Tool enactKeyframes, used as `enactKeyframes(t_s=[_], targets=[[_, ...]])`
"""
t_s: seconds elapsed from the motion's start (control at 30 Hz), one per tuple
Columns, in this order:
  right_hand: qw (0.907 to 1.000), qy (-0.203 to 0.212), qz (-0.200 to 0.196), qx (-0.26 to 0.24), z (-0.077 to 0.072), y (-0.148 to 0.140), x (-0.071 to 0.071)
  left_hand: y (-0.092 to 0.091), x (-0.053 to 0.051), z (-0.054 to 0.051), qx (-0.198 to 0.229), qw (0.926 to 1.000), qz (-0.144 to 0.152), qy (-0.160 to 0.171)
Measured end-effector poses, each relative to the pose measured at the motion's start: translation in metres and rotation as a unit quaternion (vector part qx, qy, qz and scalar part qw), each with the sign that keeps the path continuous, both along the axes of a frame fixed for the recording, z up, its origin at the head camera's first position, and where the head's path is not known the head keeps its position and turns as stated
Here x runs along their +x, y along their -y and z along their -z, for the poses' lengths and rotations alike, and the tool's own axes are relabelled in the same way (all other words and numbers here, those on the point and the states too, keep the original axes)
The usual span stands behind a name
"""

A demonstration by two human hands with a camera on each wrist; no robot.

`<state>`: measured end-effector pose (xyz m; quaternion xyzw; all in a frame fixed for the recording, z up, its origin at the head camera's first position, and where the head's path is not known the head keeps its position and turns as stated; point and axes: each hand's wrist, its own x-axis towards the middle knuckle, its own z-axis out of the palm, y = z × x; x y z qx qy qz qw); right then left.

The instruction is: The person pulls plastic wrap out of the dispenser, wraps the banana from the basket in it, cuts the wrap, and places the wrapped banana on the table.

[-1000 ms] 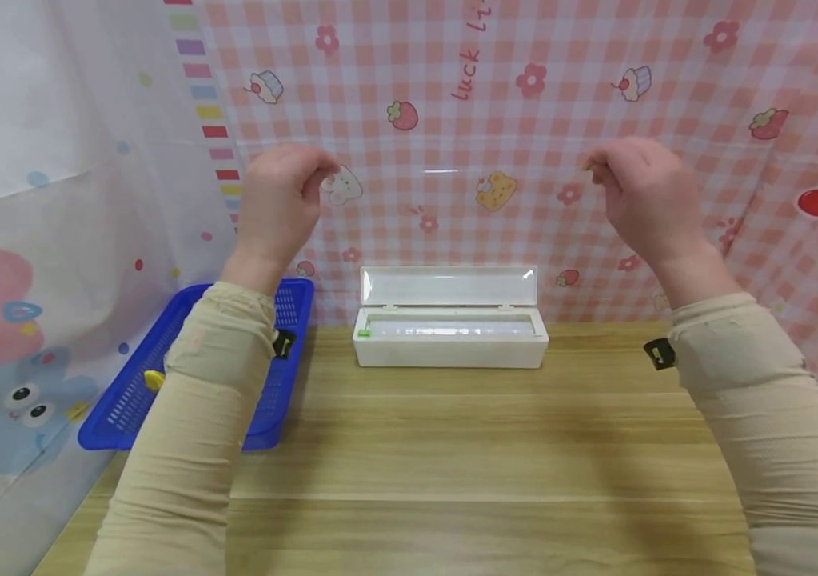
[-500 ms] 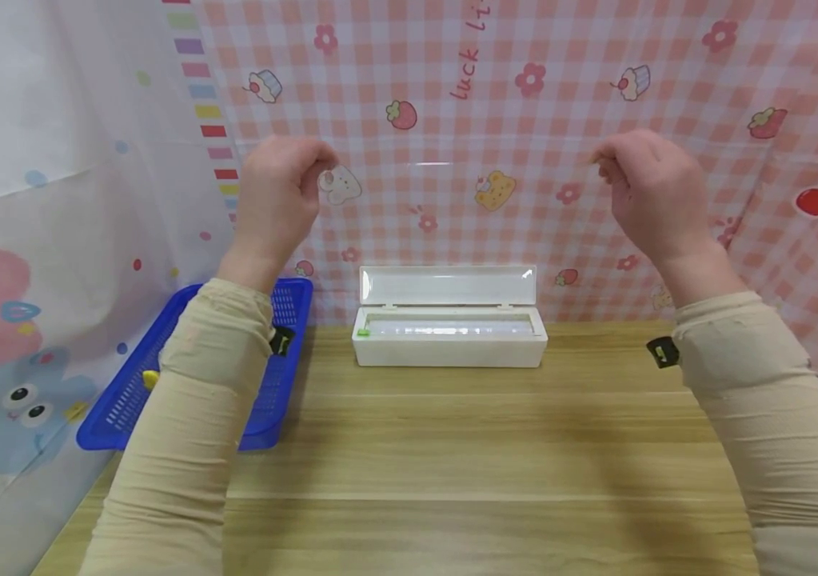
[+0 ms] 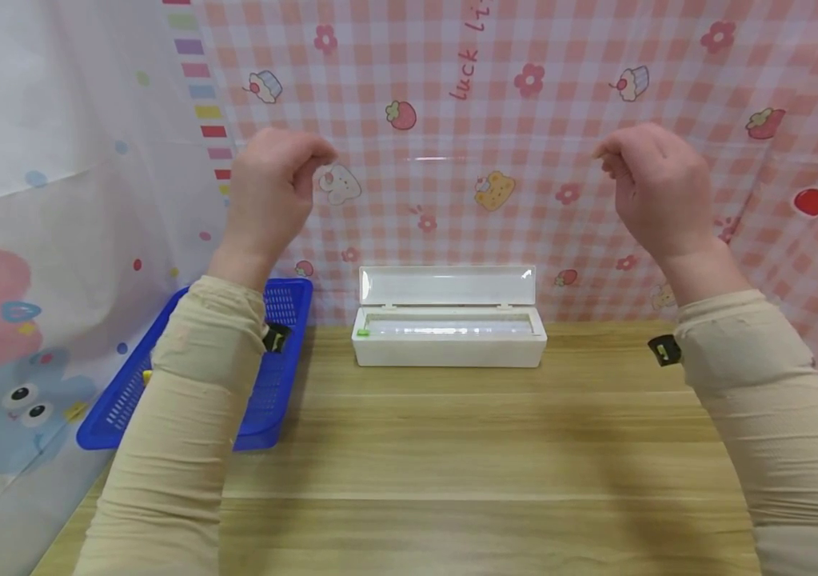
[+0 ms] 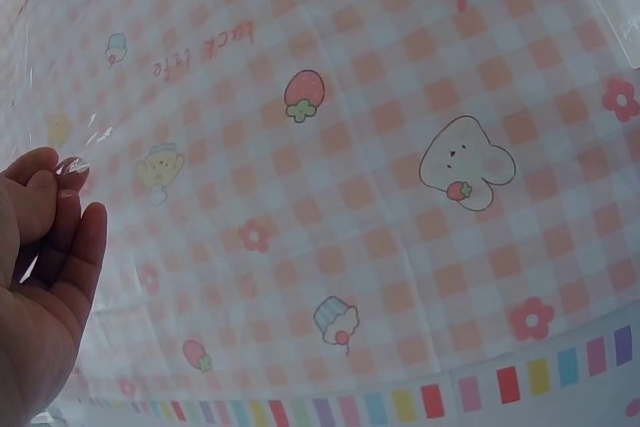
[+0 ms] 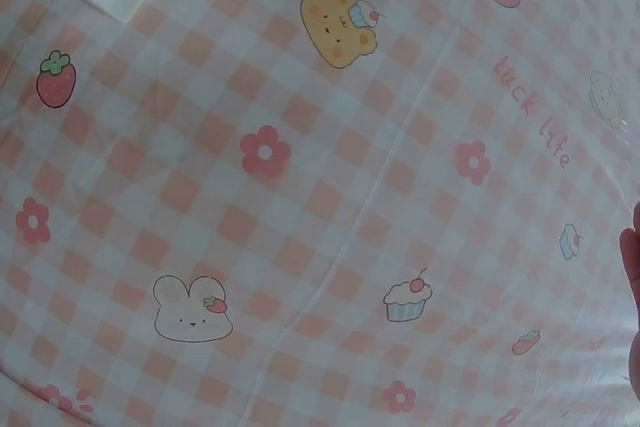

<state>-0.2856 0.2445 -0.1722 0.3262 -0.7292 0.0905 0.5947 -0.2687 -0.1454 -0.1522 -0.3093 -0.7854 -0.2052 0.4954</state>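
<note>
A sheet of clear cling film point(image 3: 437, 158) spans the space between my two raised hands, seen mainly as a thin glint and as shiny creases in the left wrist view. My left hand point(image 3: 275, 188) pinches one side of it between thumb and curled fingers point(image 4: 75, 172). On the other side, my right hand point(image 3: 664, 188) has its fingers bent the same way; the right wrist view catches only a sliver of its fingers point(image 5: 633, 257). Below them stands a white film dispenser box point(image 3: 449, 354), lid up, with a clear roll point(image 3: 449, 328) inside and a green slider point(image 3: 363, 332) at its left end.
A blue plastic basket point(image 3: 286, 384) stands at the left, partly behind my left sleeve, with a bit of something yellow point(image 3: 147, 376) showing. The wooden table point(image 3: 480, 456) meets a pink checked cloth point(image 3: 452, 232) behind the box.
Both hands have risen slightly and drifted a little apart, still with the film between them. The dispenser box and basket stay in place.
</note>
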Motion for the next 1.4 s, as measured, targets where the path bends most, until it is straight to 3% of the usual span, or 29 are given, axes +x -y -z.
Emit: enactKeyframes(t_s=[0.13,0.53,0.93,1.2,1.4], targets=[[1.0,0.002,0.005,-0.004,-0.001,0.0,0.001,0.002,-0.001,-0.001,-0.001,0.9996,0.015,-0.025],[0.9998,-0.007,-0.008,-0.018,-0.003,0.001,0.006,0.004,0.005,-0.005,-0.012,0.998,0.028,-0.055],[0.9987,-0.01,-0.021,-0.045,-0.003,0.0,0.01,0.003,0.014,-0.008,-0.02,0.9982,0.023,-0.051],[0.9982,-0.008,-0.031,-0.051,-0.001,-0.002,0.016,0.006,0.023,-0.007,-0.028,0.9973,0.035,-0.058],[0.9984,-0.004,-0.027,-0.049,-0.001,-0.001,0.02,0.005,0.03,-0.007,-0.029,0.9982,0.032,-0.042]])
